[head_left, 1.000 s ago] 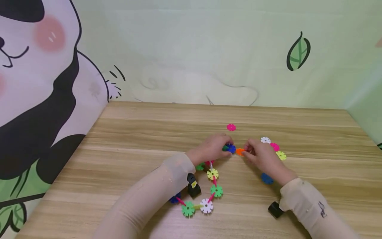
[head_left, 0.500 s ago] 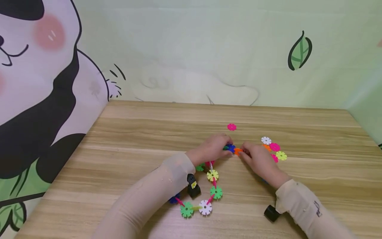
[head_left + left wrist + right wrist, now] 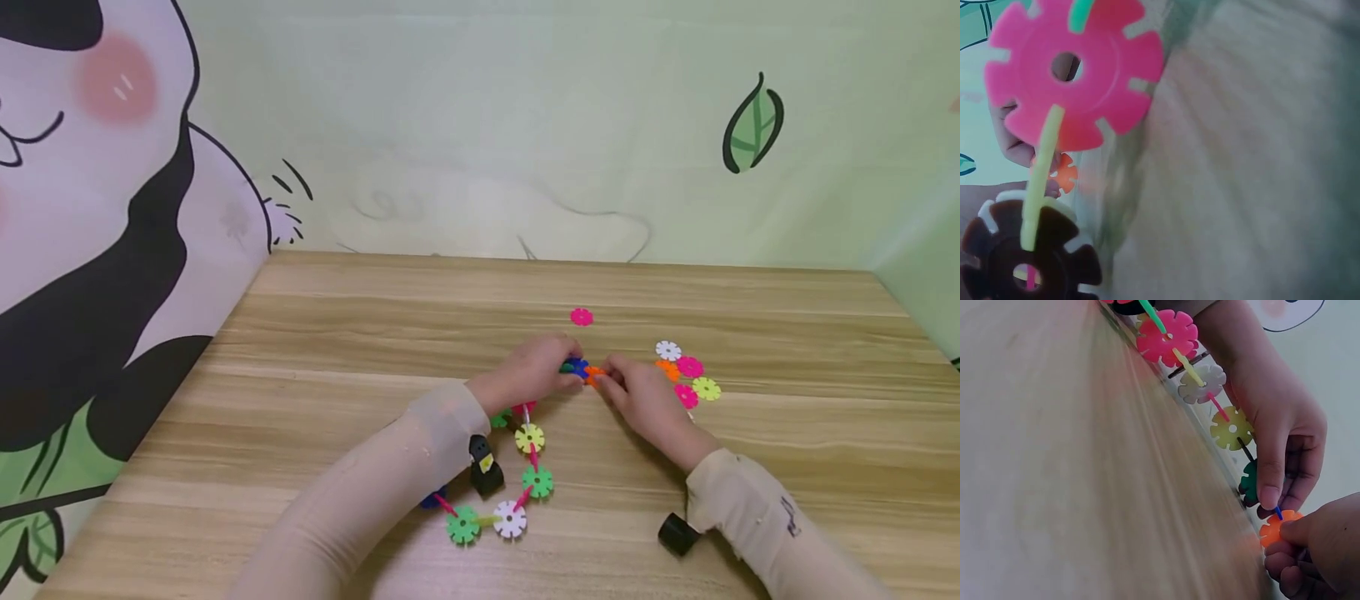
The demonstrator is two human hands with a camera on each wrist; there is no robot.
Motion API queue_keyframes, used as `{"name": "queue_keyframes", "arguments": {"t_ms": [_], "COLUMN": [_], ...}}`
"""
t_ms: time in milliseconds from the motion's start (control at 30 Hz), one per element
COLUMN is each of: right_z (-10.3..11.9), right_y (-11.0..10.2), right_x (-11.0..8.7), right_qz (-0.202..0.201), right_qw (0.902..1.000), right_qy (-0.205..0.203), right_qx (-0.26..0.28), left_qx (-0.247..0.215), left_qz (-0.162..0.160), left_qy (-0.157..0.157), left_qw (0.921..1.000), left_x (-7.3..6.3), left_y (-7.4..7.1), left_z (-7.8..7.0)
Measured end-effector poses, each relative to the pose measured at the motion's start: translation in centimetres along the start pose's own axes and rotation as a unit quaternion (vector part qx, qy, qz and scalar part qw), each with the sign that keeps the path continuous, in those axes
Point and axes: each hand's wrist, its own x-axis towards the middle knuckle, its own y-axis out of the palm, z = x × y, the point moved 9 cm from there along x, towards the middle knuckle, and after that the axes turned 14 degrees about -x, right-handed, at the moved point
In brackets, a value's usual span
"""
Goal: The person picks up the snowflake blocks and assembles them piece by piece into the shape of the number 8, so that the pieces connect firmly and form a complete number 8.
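Observation:
My left hand [image 3: 536, 364] pinches a blue notched plastic disc [image 3: 577, 368] at the end of a linked chain. From the right, my right hand [image 3: 652, 400] pinches an orange notched disc [image 3: 593, 377] between thumb and fingers. In the right wrist view the blue disc [image 3: 1279, 514] is edge-on, its rim meeting the orange one at a slot. A dark green disc [image 3: 1249, 483] sits under my left thumb, followed up the chain by a yellow disc [image 3: 1232, 429]. Close to the left wrist camera hang a pink disc [image 3: 1085, 75] and a brown disc [image 3: 1047, 231] of the chain.
More of the chain curves over the wooden table [image 3: 337, 333], with a white disc [image 3: 510, 519] near the front. Loose discs lie right of my right hand, among them a yellow one [image 3: 706, 388]. A single pink disc [image 3: 581, 317] lies farther back.
My right hand has moved left with the orange disc, closing the gap to the blue disc. My left hand has stayed nearly still. Loose discs at the right have come out from behind the right hand.

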Motion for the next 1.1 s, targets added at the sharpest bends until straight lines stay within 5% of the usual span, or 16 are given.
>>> {"name": "queue_keyframes", "arguments": {"t_ms": [300, 433, 667, 833, 1100], "right_z": [-0.4, -0.4, -0.3, -0.3, -0.6], "right_y": [-0.2, -0.4, -0.5, -0.3, -0.2], "right_x": [0.3, 0.3, 0.2, 0.3, 0.5], "right_qz": [0.001, -0.006, -0.010, -0.002, 0.001], "right_qw": [0.9999, 0.9999, 0.9998, 0.9999, 1.0000], "right_qy": [0.001, -0.004, -0.010, -0.005, 0.002], "right_qx": [0.011, 0.008, 0.014, 0.009, 0.009], "left_qx": [-0.039, -0.064, -0.024, -0.005, 0.020], "left_qz": [0.039, 0.072, 0.135, 0.136, 0.103], "left_qy": [0.018, 0.050, 0.095, 0.084, 0.072], "left_qw": [0.9983, 0.9941, 0.9860, 0.9871, 0.9918], "left_x": [-1.2, -2.8, -6.2, -7.4, -7.4], "left_y": [-1.3, -2.3, -2.3, -1.9, -1.5], "left_z": [-0.1, -0.2, 0.0, 0.3, 0.5]}}
